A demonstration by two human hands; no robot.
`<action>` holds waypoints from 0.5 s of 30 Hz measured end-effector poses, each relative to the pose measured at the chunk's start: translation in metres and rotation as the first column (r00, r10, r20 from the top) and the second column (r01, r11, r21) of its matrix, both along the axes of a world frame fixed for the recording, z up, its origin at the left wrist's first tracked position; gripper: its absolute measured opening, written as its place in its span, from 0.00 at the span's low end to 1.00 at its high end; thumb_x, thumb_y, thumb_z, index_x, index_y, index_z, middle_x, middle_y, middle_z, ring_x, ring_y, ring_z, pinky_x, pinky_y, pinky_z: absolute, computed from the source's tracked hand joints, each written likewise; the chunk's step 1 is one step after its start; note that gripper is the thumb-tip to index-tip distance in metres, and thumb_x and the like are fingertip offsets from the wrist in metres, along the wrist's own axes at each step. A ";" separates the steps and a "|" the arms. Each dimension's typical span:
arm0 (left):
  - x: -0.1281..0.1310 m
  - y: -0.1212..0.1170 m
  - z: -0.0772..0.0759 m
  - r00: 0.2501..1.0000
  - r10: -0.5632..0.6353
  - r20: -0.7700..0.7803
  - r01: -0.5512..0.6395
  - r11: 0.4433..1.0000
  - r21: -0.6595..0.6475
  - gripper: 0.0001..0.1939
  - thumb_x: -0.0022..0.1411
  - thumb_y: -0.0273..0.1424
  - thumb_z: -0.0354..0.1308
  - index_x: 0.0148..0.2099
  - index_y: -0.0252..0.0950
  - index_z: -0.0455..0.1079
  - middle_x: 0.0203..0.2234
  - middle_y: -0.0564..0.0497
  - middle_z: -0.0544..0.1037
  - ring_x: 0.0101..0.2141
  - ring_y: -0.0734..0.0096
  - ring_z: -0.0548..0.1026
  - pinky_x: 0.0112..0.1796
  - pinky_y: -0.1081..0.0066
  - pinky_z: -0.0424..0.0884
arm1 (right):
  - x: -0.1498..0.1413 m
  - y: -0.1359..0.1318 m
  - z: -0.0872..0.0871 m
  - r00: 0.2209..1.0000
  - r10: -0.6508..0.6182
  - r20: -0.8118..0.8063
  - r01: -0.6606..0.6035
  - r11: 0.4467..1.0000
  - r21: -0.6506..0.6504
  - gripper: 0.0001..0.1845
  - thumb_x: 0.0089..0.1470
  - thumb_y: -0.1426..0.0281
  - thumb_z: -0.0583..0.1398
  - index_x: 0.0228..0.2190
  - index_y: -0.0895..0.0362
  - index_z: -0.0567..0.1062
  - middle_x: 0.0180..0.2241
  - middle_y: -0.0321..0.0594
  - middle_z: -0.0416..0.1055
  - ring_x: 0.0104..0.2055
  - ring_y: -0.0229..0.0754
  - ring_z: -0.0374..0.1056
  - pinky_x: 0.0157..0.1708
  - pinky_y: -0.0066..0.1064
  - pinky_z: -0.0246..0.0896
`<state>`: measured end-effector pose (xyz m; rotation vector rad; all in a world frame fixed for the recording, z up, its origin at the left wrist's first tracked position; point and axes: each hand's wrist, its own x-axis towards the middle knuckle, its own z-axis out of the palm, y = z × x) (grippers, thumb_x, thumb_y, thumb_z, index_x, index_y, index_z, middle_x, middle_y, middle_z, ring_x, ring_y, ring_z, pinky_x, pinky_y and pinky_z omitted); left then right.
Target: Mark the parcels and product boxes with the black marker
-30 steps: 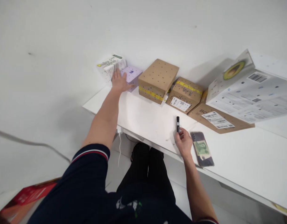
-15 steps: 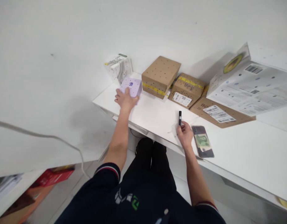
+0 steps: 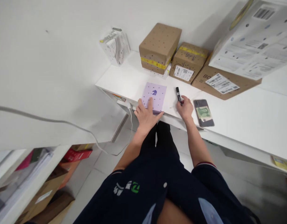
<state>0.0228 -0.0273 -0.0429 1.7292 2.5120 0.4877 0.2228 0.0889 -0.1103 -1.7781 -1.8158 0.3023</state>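
A small purple box [image 3: 155, 95] with dark dots lies flat near the front edge of the white table [image 3: 239, 109]. My left hand [image 3: 146, 114] grips its near edge, fingers resting on top. My right hand [image 3: 185, 107] is closed round a black marker [image 3: 178, 94] that points away from me, just right of the purple box. A phone [image 3: 203, 112] with a banknote in its case lies right of that hand.
Along the wall stand a white printed box [image 3: 115, 46], two brown cartons [image 3: 160, 46] with yellow tape, a flat labelled carton [image 3: 221, 82] and a large white box [image 3: 255, 37]. A cable hangs off the table's left end. Shelves with red boxes sit lower left.
My left hand has pulled the purple box from the back by the white box to the table's front edge. My right hand kept the marker and stayed by the phone.
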 end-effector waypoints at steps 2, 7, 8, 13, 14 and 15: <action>0.007 0.000 -0.004 0.997 -0.054 0.054 0.050 0.996 0.069 0.48 0.53 0.59 0.62 0.70 0.42 0.57 0.66 0.30 0.52 0.58 0.29 0.62 0.55 0.40 0.59 | 0.001 0.000 0.001 0.999 -0.013 -0.045 0.012 1.000 -0.027 0.28 0.50 0.66 0.56 0.53 0.59 0.73 0.38 0.49 0.76 0.38 0.50 0.71 0.43 0.42 0.66; 0.004 0.007 -0.026 0.918 -0.230 0.322 0.106 0.926 0.362 0.44 0.51 0.56 0.65 0.65 0.39 0.63 0.59 0.32 0.64 0.58 0.38 0.64 0.57 0.44 0.63 | 0.008 0.003 0.000 0.922 -0.077 -0.379 0.040 0.994 -0.104 0.29 0.49 0.63 0.58 0.51 0.63 0.74 0.27 0.38 0.74 0.31 0.44 0.69 0.40 0.38 0.66; 0.002 0.008 -0.032 0.878 -0.264 0.399 0.089 0.909 0.407 0.44 0.53 0.55 0.65 0.65 0.40 0.61 0.57 0.34 0.66 0.57 0.43 0.66 0.56 0.47 0.65 | 0.009 0.004 -0.001 0.890 -0.093 -0.446 0.047 0.993 -0.112 0.29 0.48 0.62 0.58 0.50 0.62 0.75 0.26 0.36 0.73 0.30 0.43 0.69 0.39 0.37 0.65; -0.008 0.012 -0.056 0.475 -0.165 0.864 -0.211 0.932 0.294 0.38 0.58 0.53 0.61 0.64 0.41 0.57 0.50 0.40 0.72 0.44 0.62 0.75 0.44 0.60 0.74 | 0.013 0.009 -0.003 0.664 -0.116 -0.739 -0.002 0.987 -0.158 0.28 0.44 0.61 0.61 0.47 0.60 0.73 0.22 0.28 0.68 0.24 0.36 0.64 0.29 0.31 0.62; -0.009 0.013 -0.059 0.364 -0.100 0.926 -0.247 0.948 0.199 0.34 0.60 0.52 0.59 0.61 0.41 0.59 0.50 0.41 0.73 0.43 0.63 0.76 0.44 0.61 0.74 | 0.013 0.009 -0.002 0.617 -0.110 -0.779 -0.028 0.986 -0.162 0.28 0.43 0.61 0.62 0.47 0.60 0.73 0.22 0.28 0.68 0.23 0.36 0.64 0.27 0.30 0.62; -0.009 0.014 -0.061 0.251 -0.038 0.967 -0.253 0.962 0.104 0.30 0.61 0.52 0.57 0.59 0.41 0.60 0.50 0.41 0.72 0.42 0.63 0.77 0.44 0.60 0.75 | 0.013 0.008 0.000 0.576 -0.103 -0.811 -0.059 0.984 -0.167 0.29 0.42 0.60 0.62 0.47 0.59 0.72 0.22 0.27 0.68 0.23 0.36 0.65 0.26 0.30 0.61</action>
